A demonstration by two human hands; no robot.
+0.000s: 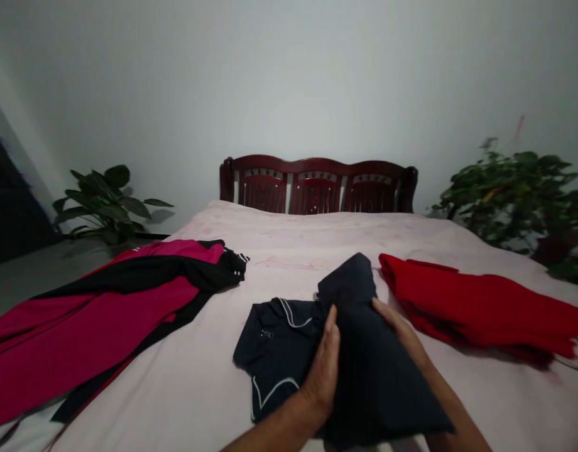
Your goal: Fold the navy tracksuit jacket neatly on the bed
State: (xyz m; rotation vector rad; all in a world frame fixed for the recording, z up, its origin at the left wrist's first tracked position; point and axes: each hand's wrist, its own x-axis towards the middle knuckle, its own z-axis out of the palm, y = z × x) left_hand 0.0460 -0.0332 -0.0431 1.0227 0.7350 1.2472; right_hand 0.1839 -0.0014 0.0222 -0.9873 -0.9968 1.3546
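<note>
A dark navy shirt (279, 345) with thin white trim lies partly folded on the pale pink bed (317, 245) in front of me. My left hand (324, 367) rests flat on the folded part, fingers stretched out and together. My right hand (397, 329) lies along the fold's right edge, fingers extended against the cloth. A folded flap of the shirt stands up between the two hands.
A magenta and black garment (105, 314) is spread on the left of the bed. A red garment (477, 307) lies on the right. A dark wooden headboard (317, 185) stands at the far end. Potted plants sit at the left (105, 201) and right (519, 194).
</note>
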